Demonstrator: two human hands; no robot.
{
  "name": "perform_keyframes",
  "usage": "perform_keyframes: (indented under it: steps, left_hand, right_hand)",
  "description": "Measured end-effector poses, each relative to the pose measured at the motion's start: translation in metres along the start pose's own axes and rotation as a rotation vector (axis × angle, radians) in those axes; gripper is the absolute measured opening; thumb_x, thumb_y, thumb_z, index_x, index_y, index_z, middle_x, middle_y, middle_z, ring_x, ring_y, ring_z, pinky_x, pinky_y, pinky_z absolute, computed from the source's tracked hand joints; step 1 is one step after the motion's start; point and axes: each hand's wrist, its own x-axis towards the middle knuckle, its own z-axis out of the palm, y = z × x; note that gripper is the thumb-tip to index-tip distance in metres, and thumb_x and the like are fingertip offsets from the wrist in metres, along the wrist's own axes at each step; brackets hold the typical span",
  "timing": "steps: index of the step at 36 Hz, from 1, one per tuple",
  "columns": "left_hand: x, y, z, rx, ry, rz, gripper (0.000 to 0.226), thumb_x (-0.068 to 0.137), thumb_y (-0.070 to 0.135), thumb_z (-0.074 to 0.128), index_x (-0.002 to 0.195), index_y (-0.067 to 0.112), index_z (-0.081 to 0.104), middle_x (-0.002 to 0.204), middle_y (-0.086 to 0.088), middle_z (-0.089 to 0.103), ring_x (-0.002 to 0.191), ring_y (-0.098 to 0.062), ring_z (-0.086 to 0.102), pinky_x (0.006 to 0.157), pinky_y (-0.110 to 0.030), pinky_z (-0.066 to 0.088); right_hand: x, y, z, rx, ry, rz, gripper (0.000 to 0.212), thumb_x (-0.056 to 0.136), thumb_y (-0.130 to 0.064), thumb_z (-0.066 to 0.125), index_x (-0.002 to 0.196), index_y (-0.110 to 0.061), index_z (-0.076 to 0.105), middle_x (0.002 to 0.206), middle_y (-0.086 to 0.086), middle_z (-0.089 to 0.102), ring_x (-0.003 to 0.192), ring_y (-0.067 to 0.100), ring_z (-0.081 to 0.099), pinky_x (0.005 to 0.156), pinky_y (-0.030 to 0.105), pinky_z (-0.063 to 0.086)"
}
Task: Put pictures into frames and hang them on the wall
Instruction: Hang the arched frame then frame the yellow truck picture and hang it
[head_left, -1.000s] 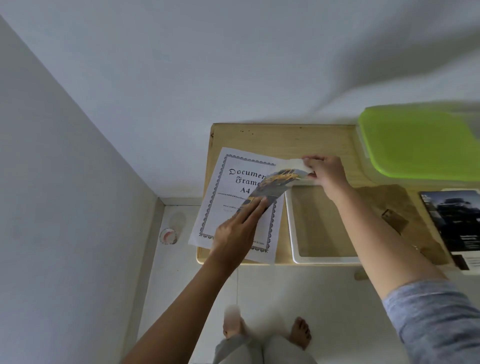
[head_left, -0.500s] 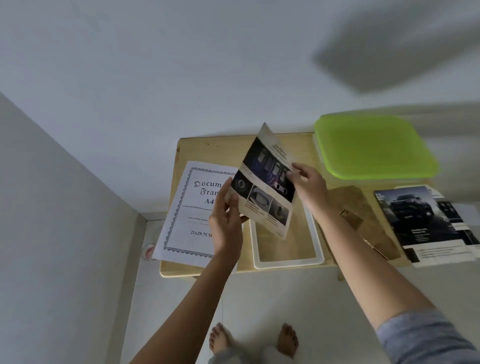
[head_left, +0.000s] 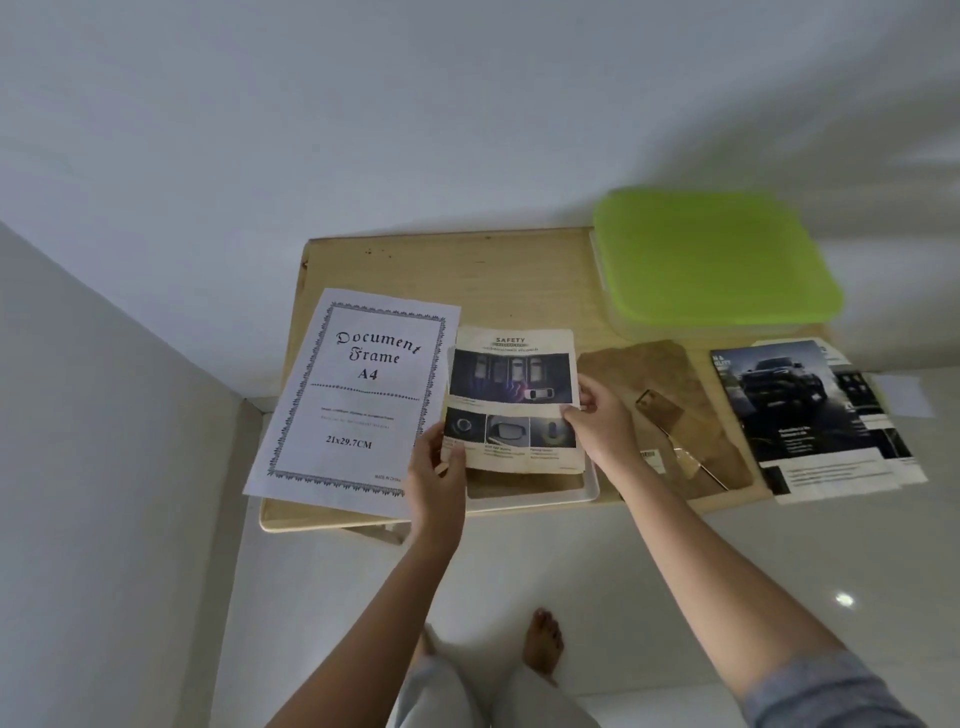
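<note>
A printed picture page headed "SAFETY" (head_left: 511, 395) is held face up over a white picture frame (head_left: 535, 500) that lies flat on the wooden table (head_left: 457, 275). My left hand (head_left: 436, 480) pinches the page's lower left edge. My right hand (head_left: 602, 428) grips its right edge. Only the frame's bottom rail and lower right corner show beneath the page. The white "Document Frame A4" insert sheet (head_left: 358, 400) lies to the left, overhanging the table's front edge. The brown frame backing board (head_left: 670, 410), with its stand flap, rests to the right.
A green-lidded plastic box (head_left: 711, 260) sits at the table's back right. Car brochure pages (head_left: 810, 415) lie at the far right. White walls close in at the left and behind. My bare feet (head_left: 543, 642) stand on the white tile floor below.
The page, curled and low on the table a second ago, was lifted and tilted up, and now lies flatter, lowered over the frame with its printed side facing me. Both hands kept hold.
</note>
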Motion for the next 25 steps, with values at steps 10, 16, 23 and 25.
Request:
perform_keyframes:
  steps: [10,16,23,25]
  left_hand:
    - [-0.017,-0.023,0.003,0.427,-0.048,0.128,0.044,0.084,0.009,0.064,0.126,0.008,0.051,0.114,0.000,0.041,0.110,-0.023,0.046,0.096,-0.040,0.048]
    - [-0.016,-0.022,0.006,0.492,-0.124,0.133,0.060,0.086,0.011,0.063,0.139,0.010,0.036,0.124,-0.007,0.038,0.115,-0.014,0.037,0.095,-0.019,0.033]
    - [-0.007,-0.025,0.006,0.543,-0.119,0.148,0.062,0.087,0.018,0.063,0.141,0.013,0.035,0.124,-0.005,0.039,0.115,-0.015,0.040,0.091,-0.020,0.037]
    - [-0.005,-0.026,0.006,0.544,-0.114,0.152,0.062,0.086,0.019,0.063,0.141,0.013,0.035,0.124,-0.006,0.039,0.115,-0.015,0.042,0.092,-0.020,0.038]
  right_hand:
    - [0.007,0.024,-0.008,-0.562,-0.063,-0.161,0.050,0.088,-0.011,0.054,0.136,-0.015,0.043,0.113,0.005,0.041,0.114,0.023,0.039,0.086,0.024,0.033]
    - [-0.001,0.029,0.002,-0.752,-0.206,-0.440,0.049,0.092,-0.021,0.049,0.139,-0.013,0.038,0.138,0.005,0.035,0.126,0.020,0.036,0.100,0.032,0.041]
    - [-0.007,0.035,0.012,-0.902,-0.202,-0.492,0.043,0.093,-0.028,0.047,0.135,-0.019,0.043,0.143,0.004,0.037,0.132,0.020,0.032,0.100,0.032,0.038]
    - [-0.007,0.036,0.010,-0.898,-0.185,-0.499,0.041,0.092,-0.027,0.048,0.133,-0.019,0.046,0.141,0.004,0.040,0.131,0.019,0.034,0.100,0.032,0.037]
